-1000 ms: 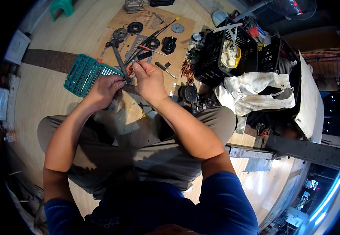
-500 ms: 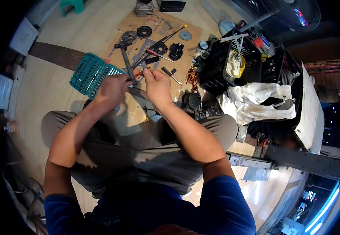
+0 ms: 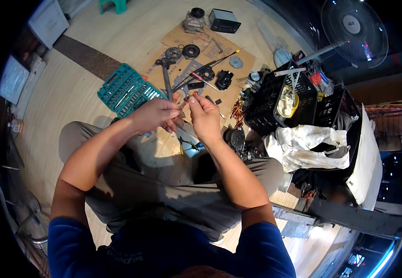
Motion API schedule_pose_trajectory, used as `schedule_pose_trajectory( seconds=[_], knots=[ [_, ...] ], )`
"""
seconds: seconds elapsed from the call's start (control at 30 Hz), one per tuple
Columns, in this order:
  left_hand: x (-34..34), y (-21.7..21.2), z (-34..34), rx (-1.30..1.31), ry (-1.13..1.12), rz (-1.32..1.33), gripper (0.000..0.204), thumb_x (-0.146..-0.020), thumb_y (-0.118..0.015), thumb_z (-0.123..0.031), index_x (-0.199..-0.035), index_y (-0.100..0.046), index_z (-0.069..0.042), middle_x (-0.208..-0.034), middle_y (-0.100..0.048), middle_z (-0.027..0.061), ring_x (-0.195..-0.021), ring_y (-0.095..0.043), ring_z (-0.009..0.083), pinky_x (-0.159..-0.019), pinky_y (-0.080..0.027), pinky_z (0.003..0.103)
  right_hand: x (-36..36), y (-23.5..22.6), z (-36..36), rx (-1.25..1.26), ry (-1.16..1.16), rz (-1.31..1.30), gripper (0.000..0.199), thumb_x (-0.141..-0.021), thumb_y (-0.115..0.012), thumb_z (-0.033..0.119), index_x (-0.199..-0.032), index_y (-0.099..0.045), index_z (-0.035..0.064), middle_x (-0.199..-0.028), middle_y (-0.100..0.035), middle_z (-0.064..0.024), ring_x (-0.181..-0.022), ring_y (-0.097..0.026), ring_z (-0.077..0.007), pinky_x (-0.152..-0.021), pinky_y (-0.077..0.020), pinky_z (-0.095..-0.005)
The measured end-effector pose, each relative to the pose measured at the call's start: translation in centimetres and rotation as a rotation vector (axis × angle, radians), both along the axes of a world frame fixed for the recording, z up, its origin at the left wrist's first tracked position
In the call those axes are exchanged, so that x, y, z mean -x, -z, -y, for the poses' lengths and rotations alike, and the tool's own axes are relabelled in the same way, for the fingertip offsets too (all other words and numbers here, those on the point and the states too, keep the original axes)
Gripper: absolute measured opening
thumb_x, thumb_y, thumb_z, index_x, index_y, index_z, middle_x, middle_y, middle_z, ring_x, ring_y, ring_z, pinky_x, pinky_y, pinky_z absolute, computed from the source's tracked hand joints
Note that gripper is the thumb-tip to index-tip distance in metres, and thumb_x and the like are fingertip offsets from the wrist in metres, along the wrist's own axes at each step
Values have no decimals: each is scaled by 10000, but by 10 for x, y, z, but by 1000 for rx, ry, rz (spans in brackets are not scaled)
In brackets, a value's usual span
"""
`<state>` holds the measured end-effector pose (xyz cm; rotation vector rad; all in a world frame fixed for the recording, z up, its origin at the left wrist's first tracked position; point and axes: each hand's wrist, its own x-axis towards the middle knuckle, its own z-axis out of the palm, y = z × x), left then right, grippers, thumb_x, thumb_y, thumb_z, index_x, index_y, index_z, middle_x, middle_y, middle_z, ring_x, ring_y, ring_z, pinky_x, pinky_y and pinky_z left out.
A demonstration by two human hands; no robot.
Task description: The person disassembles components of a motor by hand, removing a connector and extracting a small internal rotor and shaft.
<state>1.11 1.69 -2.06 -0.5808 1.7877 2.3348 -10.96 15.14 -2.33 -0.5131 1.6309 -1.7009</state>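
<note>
My left hand and my right hand are close together above the floor in front of my crossed legs. Both pinch a thin reddish-orange piece, perhaps a bit of wire, too small to make out. On the left hand, the thumb and forefinger are pressed together while the lower fingers curl beneath. Just beyond my fingers lies a hammer with a long handle. Pliers with yellow-and-blue grips rest on the floor below my hands.
Left of the hammer sits an open green socket set. Cardboard carries a black ring, a red screwdriver and a black housing. To the right stand black crates, white cloth and a fan.
The view has shifted, so the scene sits lower and further right. My hands stay close together with the reddish piece; the left hand has turned and shows more of its fingers.
</note>
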Motion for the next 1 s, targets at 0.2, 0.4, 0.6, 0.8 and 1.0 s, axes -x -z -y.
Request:
schedule_pose_trajectory(
  seconds=[0.2, 0.4, 0.6, 0.8, 1.0],
  knots=[
    [4, 2, -2, 264, -59, 18, 220, -910, -620, -210, -886, -638, 8, -777, -671, 71, -645, -642, 135, -591, -529, 272, -6, 6, 2, 1, 20, -125, 202, -955, -576, 171, -954, -660, -13, -622, -501, 65, -511, -380, -12, -446, -306, -212],
    [4, 8, -7, 674, -41, 10, 244, -918, -609, -237, -899, -642, 4, -790, -672, 73, -670, -647, 151, -611, -524, 271, -7, 1, 5, -87, 0, -134, 192, -933, -603, 152, -933, -675, -26, -691, -544, 55, -610, -416, -16, -526, -349, -202],
    [0, 10, -3, -94, 14, -43, 283, -975, -519, -246, -990, -608, 22, -869, -674, 74, -724, -655, 147, -628, -525, 265, 0, -1, -3, -25, -76, 45, 175, -950, -580, 160, -957, -661, 5, -713, -575, 33, -624, -460, -26, -559, -381, -203],
    [4, 7, -4, 278, -61, -13, 162, -923, -603, -143, -881, -628, 12, -750, -644, 53, -690, -632, 122, -620, -512, 256, -9, 7, 2, -81, -21, -223, 214, -961, -579, 208, -908, -665, 19, -621, -473, 74, -502, -349, -8, -444, -264, -193],
    [5, 12, -12, 357, -129, -1, 203, -935, -595, -172, -928, -616, 30, -811, -666, 79, -728, -642, 128, -644, -528, 272, -11, 3, 0, -62, 2, -320, 203, -944, -597, 154, -850, -641, -21, -703, -565, 34, -661, -434, -35, -576, -387, -221]
  ],
)
